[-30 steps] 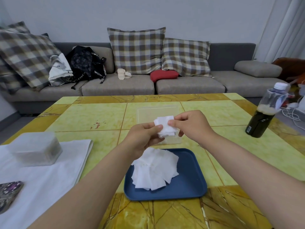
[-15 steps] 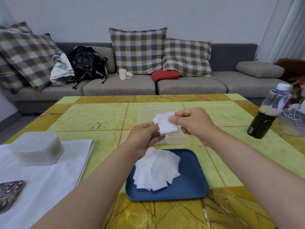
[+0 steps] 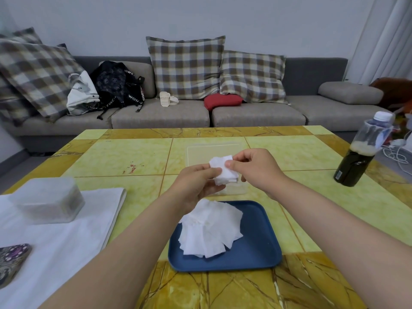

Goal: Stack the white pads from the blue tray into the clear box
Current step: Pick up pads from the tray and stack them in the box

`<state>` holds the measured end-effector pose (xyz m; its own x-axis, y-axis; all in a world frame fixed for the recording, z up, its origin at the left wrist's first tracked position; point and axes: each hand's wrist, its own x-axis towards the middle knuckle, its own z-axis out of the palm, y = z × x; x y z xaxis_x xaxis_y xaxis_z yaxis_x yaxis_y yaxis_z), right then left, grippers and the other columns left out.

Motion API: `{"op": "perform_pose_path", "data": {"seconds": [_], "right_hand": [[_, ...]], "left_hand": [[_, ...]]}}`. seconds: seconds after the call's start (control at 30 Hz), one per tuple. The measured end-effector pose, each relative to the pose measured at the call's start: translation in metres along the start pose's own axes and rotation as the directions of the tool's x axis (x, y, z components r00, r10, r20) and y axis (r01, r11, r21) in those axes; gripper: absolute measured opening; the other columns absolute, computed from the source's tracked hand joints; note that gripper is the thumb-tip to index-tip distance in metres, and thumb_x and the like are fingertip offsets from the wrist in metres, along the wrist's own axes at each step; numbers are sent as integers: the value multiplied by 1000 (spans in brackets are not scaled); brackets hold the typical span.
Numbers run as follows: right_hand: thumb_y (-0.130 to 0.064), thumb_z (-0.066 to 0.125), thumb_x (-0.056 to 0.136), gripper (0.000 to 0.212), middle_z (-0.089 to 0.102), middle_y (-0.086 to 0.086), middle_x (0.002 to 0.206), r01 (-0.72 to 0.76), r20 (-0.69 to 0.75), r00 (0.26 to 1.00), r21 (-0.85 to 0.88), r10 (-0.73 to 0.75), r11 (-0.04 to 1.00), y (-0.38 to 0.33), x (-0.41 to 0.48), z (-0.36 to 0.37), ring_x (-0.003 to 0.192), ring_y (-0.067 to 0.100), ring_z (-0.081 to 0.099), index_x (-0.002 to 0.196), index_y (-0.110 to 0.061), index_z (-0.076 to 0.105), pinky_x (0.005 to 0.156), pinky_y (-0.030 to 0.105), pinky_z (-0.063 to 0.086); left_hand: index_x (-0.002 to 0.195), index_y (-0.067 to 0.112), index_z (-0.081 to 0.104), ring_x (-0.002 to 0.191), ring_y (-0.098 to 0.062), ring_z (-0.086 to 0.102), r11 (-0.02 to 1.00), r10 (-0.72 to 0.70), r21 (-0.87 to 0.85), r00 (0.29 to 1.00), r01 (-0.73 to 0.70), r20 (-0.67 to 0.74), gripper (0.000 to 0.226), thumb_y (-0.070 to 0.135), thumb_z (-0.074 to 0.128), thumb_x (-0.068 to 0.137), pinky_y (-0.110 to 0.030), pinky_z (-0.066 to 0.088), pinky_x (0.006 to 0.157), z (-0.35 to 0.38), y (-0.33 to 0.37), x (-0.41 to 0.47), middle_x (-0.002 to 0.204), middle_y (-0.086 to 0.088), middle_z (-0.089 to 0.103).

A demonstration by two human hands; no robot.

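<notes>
At 6 o'clock the tray [image 3: 258, 253] holds loose pads [image 3: 209, 230] within reach. Left hand [image 3: 196, 186] and right hand [image 3: 258, 169] both pinch a small stack [image 3: 223, 173] in their fingers [image 3: 230, 164], squaring it, I judge, for the box [image 3: 214, 151] at 12 o'clock.

You get readable lettering only on the black backpack [image 3: 116, 83], far left on the sofa. It's white capitals on black straps. The strap [image 3: 136, 98] hanging at the bag's right side reads roughly "WOIM", tilted. A band near the top right shows "NWE", cut off by a fold. The lower left strap looks like "MAI", but that's unsure. The label [image 3: 339, 175] on the dark bottle [image 3: 356, 161], far right, is too small to read.
</notes>
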<state>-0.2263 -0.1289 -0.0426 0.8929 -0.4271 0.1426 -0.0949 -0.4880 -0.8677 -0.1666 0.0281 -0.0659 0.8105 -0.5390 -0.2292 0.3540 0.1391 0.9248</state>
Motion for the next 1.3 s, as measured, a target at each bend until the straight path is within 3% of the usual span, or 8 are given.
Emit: {"op": "perform_pose_path", "data": {"seconds": [0.23,0.4,0.57,0.7,0.8,0.97,1.17,1.3], "right_hand": [[-28,79,86,30,70,4,93,-378,362,886,200,290,904,3,12,-6,74,19,65,110,-11,73,66,32,53],[-21,78,85,23,76,3,98,-311,196,940,148,281,939,9,33,-5,77,17,69,107,-16,72,73,33,53],[-12,73,83,7,74,5,92,-169,-110,982,-135,154,976,28,56,-8,76,19,70,90,-14,72,72,37,57],[-10,69,83,8,71,15,80,-128,-18,991,-405,132,905,36,69,4,59,17,73,82,-2,67,59,34,55],[-7,62,79,27,54,5,57,-73,38,991,-638,126,767,34,75,19,54,26,67,59,-12,45,47,23,39],[-9,61,80,13,56,1,74,-86,12,986,-816,165,572,28,75,38,58,18,52,72,-14,52,48,24,36],[-38,61,88,33,67,5,64,-201,81,951,-568,297,798,32,81,49,50,19,56,72,-9,61,53,25,43],[-30,46,86,33,77,5,81,-282,58,939,-437,340,854,29,79,34,58,25,59,85,-7,70,66,31,49]], "left_hand": [[113,1,69,90,-22,73,997,26,73,999,-24,-26,20,8,64,95,-27,61,79,0,1,11,111,-16,74],[118,8,62,77,-15,71,892,161,430,987,-140,-13,30,16,72,91,-21,58,65,2,6,30,99,-10,75],[127,24,60,93,-12,61,330,432,915,899,-232,72,34,27,65,94,-24,49,77,-10,-4,65,108,6,67],[129,30,64,120,-18,47,12,345,961,903,-276,256,32,35,56,98,-32,43,99,-14,-19,79,125,2,60],[127,30,67,123,-18,42,29,321,963,915,-269,246,32,36,55,98,-34,41,101,-19,-25,83,127,1,57],[125,25,68,122,-16,43,75,344,950,902,-304,261,31,31,55,98,-31,41,101,-27,-28,85,127,2,58],[136,22,57,121,-18,47,138,352,935,898,-327,262,39,26,55,98,-28,40,97,-30,-29,83,125,1,61],[140,19,53,125,-18,46,133,380,933,887,-334,264,41,25,51,100,-32,41,102,-30,-30,81,133,0,58]]}}
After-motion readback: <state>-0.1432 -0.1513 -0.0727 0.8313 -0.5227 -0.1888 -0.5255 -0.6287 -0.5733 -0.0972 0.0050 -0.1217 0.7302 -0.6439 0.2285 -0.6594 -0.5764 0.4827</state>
